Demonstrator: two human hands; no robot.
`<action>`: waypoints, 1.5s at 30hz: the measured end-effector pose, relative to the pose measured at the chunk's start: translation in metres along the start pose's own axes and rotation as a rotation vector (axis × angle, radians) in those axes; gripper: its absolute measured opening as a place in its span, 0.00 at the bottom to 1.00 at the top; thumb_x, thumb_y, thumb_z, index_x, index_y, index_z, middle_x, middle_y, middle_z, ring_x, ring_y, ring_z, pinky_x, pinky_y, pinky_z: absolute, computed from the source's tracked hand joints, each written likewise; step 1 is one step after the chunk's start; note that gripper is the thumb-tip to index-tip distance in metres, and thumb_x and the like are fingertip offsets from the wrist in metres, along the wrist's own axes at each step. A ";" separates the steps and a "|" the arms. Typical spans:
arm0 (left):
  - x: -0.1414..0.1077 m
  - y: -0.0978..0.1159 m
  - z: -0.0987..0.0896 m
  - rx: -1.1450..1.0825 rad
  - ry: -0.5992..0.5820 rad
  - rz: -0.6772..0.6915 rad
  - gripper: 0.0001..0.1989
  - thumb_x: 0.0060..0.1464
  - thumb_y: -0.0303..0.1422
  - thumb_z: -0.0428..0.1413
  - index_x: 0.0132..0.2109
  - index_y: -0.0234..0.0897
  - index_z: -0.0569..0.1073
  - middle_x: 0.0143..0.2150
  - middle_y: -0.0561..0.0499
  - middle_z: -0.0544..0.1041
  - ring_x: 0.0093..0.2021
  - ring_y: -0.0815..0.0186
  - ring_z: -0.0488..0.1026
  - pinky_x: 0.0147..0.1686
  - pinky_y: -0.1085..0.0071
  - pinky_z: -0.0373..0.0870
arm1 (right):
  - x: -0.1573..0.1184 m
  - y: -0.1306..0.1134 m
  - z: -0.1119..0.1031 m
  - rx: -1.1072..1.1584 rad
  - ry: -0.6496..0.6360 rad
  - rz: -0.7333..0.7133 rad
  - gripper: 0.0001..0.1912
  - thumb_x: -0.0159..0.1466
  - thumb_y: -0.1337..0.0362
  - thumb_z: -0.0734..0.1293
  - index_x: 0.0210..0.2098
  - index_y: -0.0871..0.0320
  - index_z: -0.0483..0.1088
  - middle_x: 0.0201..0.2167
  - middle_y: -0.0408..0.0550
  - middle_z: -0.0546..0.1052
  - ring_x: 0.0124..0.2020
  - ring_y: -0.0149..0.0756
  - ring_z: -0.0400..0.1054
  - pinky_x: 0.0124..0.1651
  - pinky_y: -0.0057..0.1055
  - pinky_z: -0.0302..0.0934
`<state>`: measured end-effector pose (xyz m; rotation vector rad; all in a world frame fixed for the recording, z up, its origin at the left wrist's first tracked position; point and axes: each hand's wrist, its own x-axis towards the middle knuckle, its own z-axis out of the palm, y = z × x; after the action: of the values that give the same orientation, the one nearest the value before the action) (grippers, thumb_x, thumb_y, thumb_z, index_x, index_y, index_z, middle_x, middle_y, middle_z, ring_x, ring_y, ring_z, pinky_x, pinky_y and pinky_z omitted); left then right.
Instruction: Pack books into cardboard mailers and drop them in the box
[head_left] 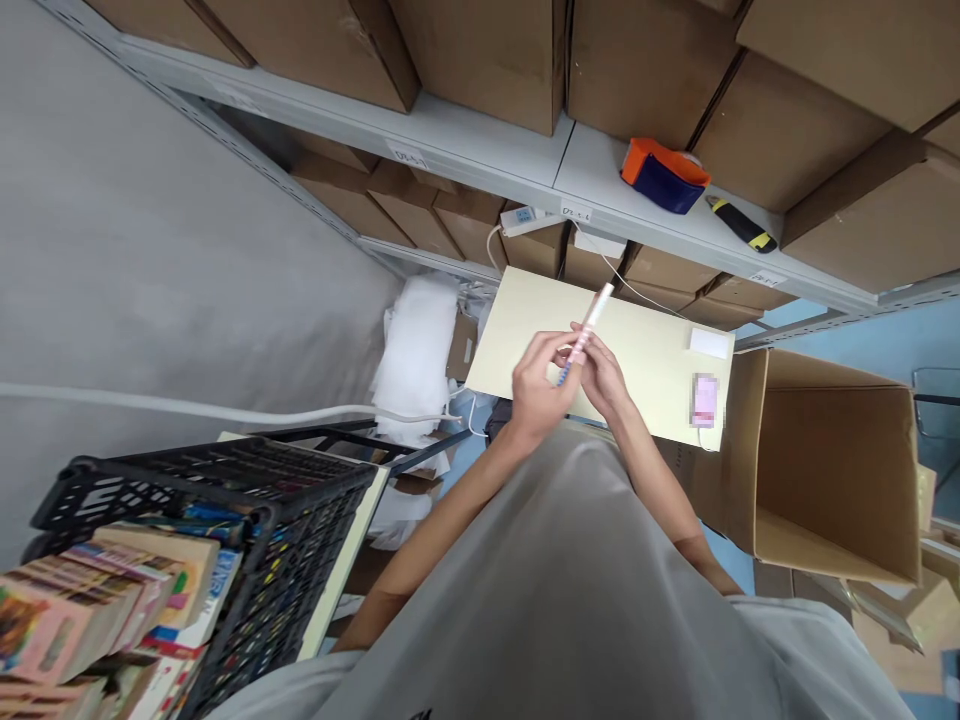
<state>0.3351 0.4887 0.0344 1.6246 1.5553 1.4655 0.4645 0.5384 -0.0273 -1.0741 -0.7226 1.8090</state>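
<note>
A thin, light-coloured book-like item [598, 312] is seen edge-on, tilted above the pale yellow table [652, 345]. My left hand [541, 385] wraps its fingers round the item's lower end, where some blue shows. My right hand [602, 375] lies against the other side, with its fingers closed on the item too. Both hands are close together over the table's near edge. The item's faces are hidden by this angle.
A white box [708, 343] and a pink, blurred-out device [704, 401] lie at the table's right. An open carton [836, 470] stands beyond. At lower left is a black crate [262, 560] of books [112, 600]. Shelving [480, 150] holds cartons, a tape dispenser [665, 178] and a cutter [742, 225].
</note>
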 end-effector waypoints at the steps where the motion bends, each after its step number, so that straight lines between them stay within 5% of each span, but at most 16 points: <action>1: 0.003 -0.007 -0.005 -0.027 0.037 -0.073 0.13 0.73 0.33 0.59 0.60 0.42 0.82 0.55 0.44 0.85 0.46 0.63 0.82 0.48 0.66 0.81 | 0.000 -0.002 -0.002 0.001 0.018 -0.033 0.21 0.65 0.50 0.77 0.55 0.49 0.80 0.49 0.46 0.87 0.52 0.42 0.82 0.57 0.39 0.79; 6: 0.010 -0.057 -0.010 -0.240 0.085 -0.410 0.18 0.70 0.41 0.63 0.62 0.40 0.81 0.58 0.42 0.86 0.53 0.59 0.84 0.53 0.66 0.83 | -0.007 -0.018 0.001 -0.092 0.049 -0.210 0.27 0.67 0.43 0.78 0.60 0.48 0.78 0.60 0.49 0.85 0.63 0.45 0.78 0.66 0.44 0.75; 13: 0.011 -0.077 0.006 -0.674 -0.131 -0.782 0.29 0.74 0.55 0.48 0.59 0.38 0.82 0.54 0.38 0.87 0.60 0.49 0.85 0.58 0.53 0.84 | -0.035 -0.020 0.041 -0.584 -0.051 -0.364 0.27 0.69 0.46 0.79 0.64 0.46 0.79 0.57 0.52 0.81 0.51 0.45 0.78 0.58 0.43 0.79; 18: 0.014 -0.079 0.010 -0.687 -0.240 -0.769 0.35 0.70 0.60 0.48 0.62 0.39 0.81 0.56 0.36 0.87 0.63 0.42 0.82 0.58 0.44 0.82 | -0.048 -0.002 0.060 -0.945 -0.171 -0.472 0.19 0.78 0.51 0.68 0.63 0.45 0.81 0.57 0.55 0.80 0.62 0.52 0.74 0.69 0.48 0.73; 24: 0.012 -0.091 0.011 -0.779 -0.163 -0.856 0.27 0.65 0.55 0.55 0.53 0.38 0.82 0.48 0.38 0.87 0.56 0.43 0.84 0.54 0.47 0.84 | -0.032 -0.001 0.050 -1.094 -0.214 -0.581 0.21 0.76 0.52 0.70 0.65 0.48 0.79 0.62 0.57 0.78 0.65 0.54 0.73 0.69 0.50 0.73; 29: 0.003 -0.125 0.008 -0.642 -0.011 -0.957 0.16 0.57 0.46 0.62 0.43 0.38 0.80 0.40 0.45 0.85 0.45 0.52 0.85 0.46 0.58 0.84 | -0.014 0.013 0.027 -1.119 -0.270 -0.445 0.28 0.72 0.53 0.73 0.69 0.50 0.75 0.71 0.60 0.73 0.66 0.55 0.74 0.66 0.50 0.76; 35: -0.011 -0.185 0.006 -0.366 0.148 -1.033 0.10 0.59 0.37 0.64 0.45 0.39 0.78 0.46 0.44 0.86 0.51 0.56 0.85 0.59 0.56 0.81 | 0.027 0.067 -0.008 -0.993 -0.160 -0.130 0.22 0.73 0.55 0.66 0.63 0.52 0.76 0.54 0.54 0.85 0.42 0.44 0.81 0.50 0.42 0.79; 39: -0.013 -0.231 0.004 -0.260 0.169 -1.046 0.09 0.56 0.32 0.65 0.45 0.38 0.80 0.50 0.40 0.86 0.57 0.50 0.85 0.66 0.52 0.78 | 0.078 0.108 -0.025 -0.872 -0.034 0.031 0.20 0.70 0.51 0.67 0.55 0.55 0.77 0.42 0.48 0.84 0.35 0.41 0.79 0.46 0.40 0.79; 45: 0.028 -0.304 0.013 -0.192 0.165 -1.044 0.13 0.51 0.28 0.67 0.46 0.38 0.82 0.57 0.38 0.85 0.68 0.43 0.79 0.74 0.47 0.70 | 0.176 0.143 -0.022 -0.739 0.005 0.116 0.21 0.68 0.50 0.71 0.55 0.54 0.78 0.34 0.43 0.83 0.34 0.39 0.78 0.46 0.39 0.80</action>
<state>0.2122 0.5973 -0.2234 0.4002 1.8325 1.0841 0.3866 0.6344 -0.2190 -1.6109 -1.4106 1.6570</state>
